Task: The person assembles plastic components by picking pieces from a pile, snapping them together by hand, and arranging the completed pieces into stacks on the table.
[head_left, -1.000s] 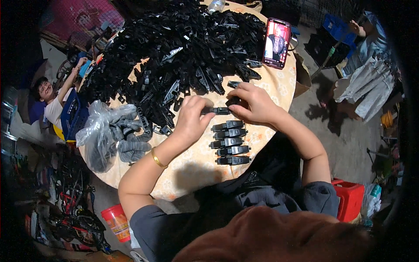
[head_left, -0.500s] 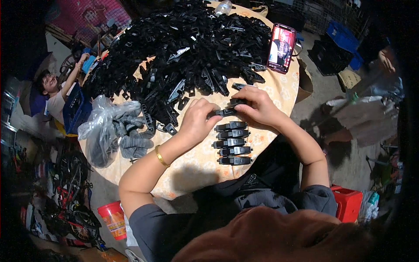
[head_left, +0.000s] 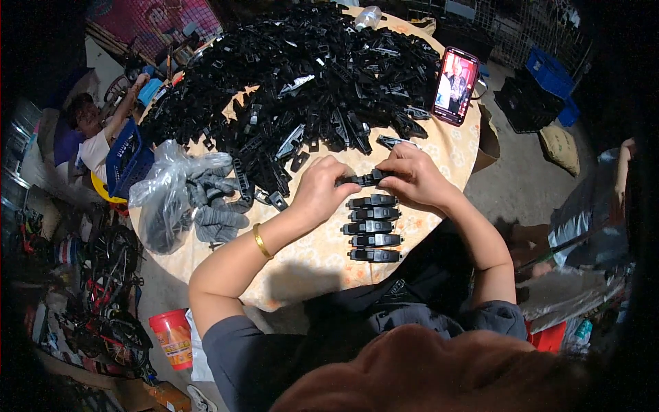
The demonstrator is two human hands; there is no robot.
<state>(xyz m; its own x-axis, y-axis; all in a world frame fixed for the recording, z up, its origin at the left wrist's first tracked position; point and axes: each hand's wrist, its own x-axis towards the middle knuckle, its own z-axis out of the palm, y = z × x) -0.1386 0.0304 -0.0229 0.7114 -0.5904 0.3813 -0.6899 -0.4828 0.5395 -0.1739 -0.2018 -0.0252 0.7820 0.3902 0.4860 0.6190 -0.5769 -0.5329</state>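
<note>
Between my two hands, a small black plastic part is held level just above the table. My left hand pinches its left end between thumb and fingers. The right end is in the closed fingers of my right hand. My fingertips cover both ends. Just below, several similar black plastic parts lie crosswise in a neat column. A large heap of loose black plastic pieces spreads over the far side of the table.
The round table has a pale flowered cloth. A phone stands upright at its right edge. Grey gloves lie beside a clear plastic bag on the left. Beyond are another person and a blue basket.
My hands have drawn the black part level, with my right hand slightly lower and the ends now in line. The whole view has shifted a little.
</note>
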